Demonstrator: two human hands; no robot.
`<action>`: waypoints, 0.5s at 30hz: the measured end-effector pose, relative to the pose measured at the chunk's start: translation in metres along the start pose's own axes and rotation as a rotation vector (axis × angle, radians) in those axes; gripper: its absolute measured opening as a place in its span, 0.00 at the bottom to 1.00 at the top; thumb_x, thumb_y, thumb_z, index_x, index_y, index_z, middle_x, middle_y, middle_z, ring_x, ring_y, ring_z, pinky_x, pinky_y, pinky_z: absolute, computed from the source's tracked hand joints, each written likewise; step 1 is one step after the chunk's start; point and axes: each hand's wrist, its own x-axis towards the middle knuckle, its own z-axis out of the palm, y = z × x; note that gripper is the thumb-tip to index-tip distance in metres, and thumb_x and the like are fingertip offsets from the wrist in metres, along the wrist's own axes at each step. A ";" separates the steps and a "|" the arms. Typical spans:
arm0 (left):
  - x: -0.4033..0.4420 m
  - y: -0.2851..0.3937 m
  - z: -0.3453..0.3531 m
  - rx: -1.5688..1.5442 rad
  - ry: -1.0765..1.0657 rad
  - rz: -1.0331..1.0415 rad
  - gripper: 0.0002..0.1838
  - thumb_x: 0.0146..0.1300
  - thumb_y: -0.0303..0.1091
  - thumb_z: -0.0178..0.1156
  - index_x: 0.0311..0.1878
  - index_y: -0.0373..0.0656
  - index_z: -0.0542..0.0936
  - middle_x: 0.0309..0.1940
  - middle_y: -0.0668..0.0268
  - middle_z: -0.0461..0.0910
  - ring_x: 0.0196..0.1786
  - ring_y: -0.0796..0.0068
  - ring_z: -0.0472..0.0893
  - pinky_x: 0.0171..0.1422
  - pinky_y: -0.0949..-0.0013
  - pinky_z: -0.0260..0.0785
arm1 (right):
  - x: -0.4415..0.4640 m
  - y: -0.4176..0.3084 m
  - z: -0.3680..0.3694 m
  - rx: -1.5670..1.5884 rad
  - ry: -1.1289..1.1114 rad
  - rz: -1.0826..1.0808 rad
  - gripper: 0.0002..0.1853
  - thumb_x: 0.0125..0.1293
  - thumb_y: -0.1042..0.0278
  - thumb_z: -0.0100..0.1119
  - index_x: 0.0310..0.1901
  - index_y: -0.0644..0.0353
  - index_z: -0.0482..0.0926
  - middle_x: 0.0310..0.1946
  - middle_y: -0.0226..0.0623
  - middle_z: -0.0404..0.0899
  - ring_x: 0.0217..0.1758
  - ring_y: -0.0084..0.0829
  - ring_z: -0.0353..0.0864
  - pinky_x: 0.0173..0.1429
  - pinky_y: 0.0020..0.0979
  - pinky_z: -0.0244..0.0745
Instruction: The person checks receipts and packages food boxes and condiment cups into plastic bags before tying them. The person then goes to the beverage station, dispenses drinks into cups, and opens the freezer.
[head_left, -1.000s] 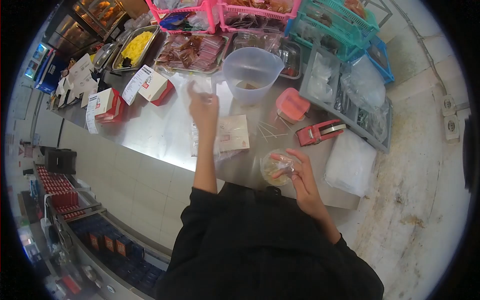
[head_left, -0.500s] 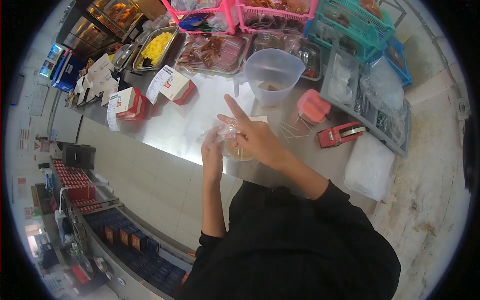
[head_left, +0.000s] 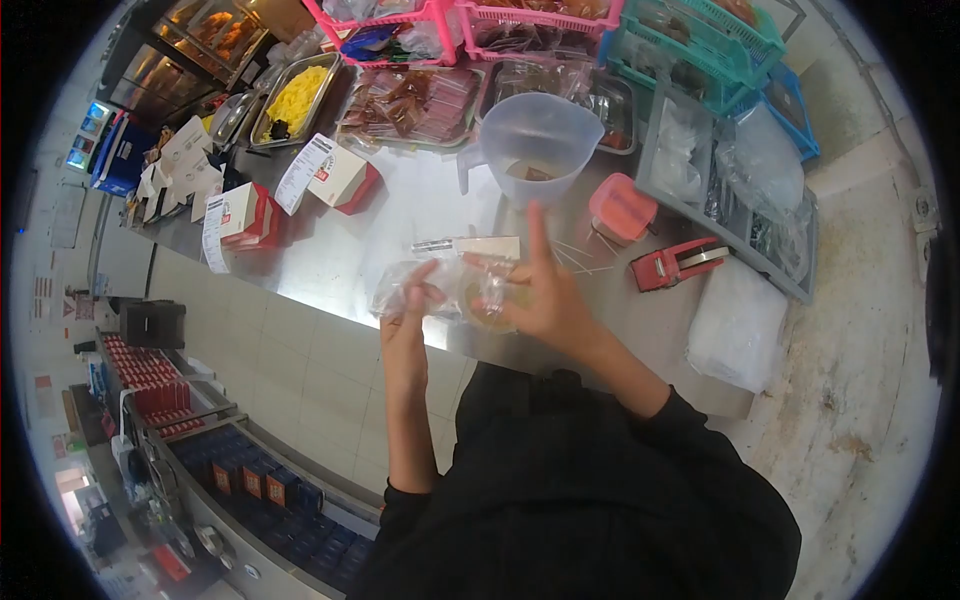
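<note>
A clear plastic bag (head_left: 447,279) stretches between my hands above the front edge of the steel counter. My left hand (head_left: 408,325) pinches its left end. On the other side, my right hand (head_left: 553,308) grips the bag with the index finger sticking out straight. A pale yellowish content (head_left: 487,303) shows at the bag's right part, partly behind my fingers; I cannot make out what it is. Just beyond the hands lies a flat, light-coloured piece (head_left: 490,246). Past my right fingertip stands a translucent measuring jug (head_left: 540,150) with a little something at its bottom.
Right of the jug are a red-lidded container (head_left: 622,208), thin white sticks (head_left: 580,258), a red tape dispenser (head_left: 680,264) and a stack of plastic bags (head_left: 738,330). Boxes with receipts (head_left: 250,216) stand left. Trays of packets (head_left: 410,105) and pink baskets (head_left: 390,40) line the back.
My hands have moved apart, drawing the bag out between them. The left hand went left; the right hand went slightly right. More of the flat piece behind them shows.
</note>
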 end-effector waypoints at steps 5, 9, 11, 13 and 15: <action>-0.011 0.024 0.024 0.045 -0.058 -0.054 0.18 0.62 0.38 0.54 0.46 0.31 0.76 0.40 0.63 0.79 0.45 0.74 0.75 0.57 0.69 0.62 | 0.015 -0.026 0.009 -0.225 -0.180 -0.099 0.46 0.53 0.67 0.61 0.70 0.48 0.43 0.37 0.42 0.81 0.29 0.39 0.80 0.33 0.35 0.74; 0.008 0.017 0.016 0.031 -0.037 -0.301 0.08 0.57 0.30 0.59 0.33 0.33 0.79 0.30 0.66 0.80 0.38 0.78 0.77 0.46 0.73 0.67 | 0.026 -0.017 0.007 -0.539 -0.485 0.258 0.39 0.53 0.70 0.59 0.68 0.47 0.55 0.32 0.40 0.82 0.25 0.39 0.78 0.31 0.31 0.74; 0.004 0.041 0.008 0.196 -0.219 -0.285 0.07 0.57 0.30 0.60 0.33 0.35 0.79 0.29 0.66 0.80 0.37 0.79 0.77 0.45 0.73 0.66 | 0.011 -0.002 -0.018 0.017 -0.453 0.067 0.30 0.54 0.71 0.59 0.62 0.54 0.65 0.26 0.42 0.80 0.24 0.35 0.79 0.30 0.29 0.74; 0.001 0.065 0.007 0.535 -0.361 -0.249 0.08 0.55 0.31 0.61 0.32 0.35 0.79 0.29 0.64 0.80 0.40 0.74 0.77 0.45 0.72 0.66 | -0.007 0.004 -0.050 0.513 -0.508 0.511 0.20 0.55 0.74 0.58 0.52 0.59 0.75 0.24 0.44 0.78 0.25 0.32 0.80 0.31 0.29 0.73; -0.012 0.086 0.018 1.461 -0.284 0.218 0.05 0.50 0.30 0.64 0.30 0.41 0.80 0.32 0.65 0.79 0.43 0.65 0.75 0.44 0.69 0.65 | -0.027 0.062 -0.062 0.290 -0.135 0.937 0.12 0.56 0.74 0.60 0.43 0.65 0.79 0.31 0.43 0.80 0.28 0.31 0.80 0.34 0.28 0.73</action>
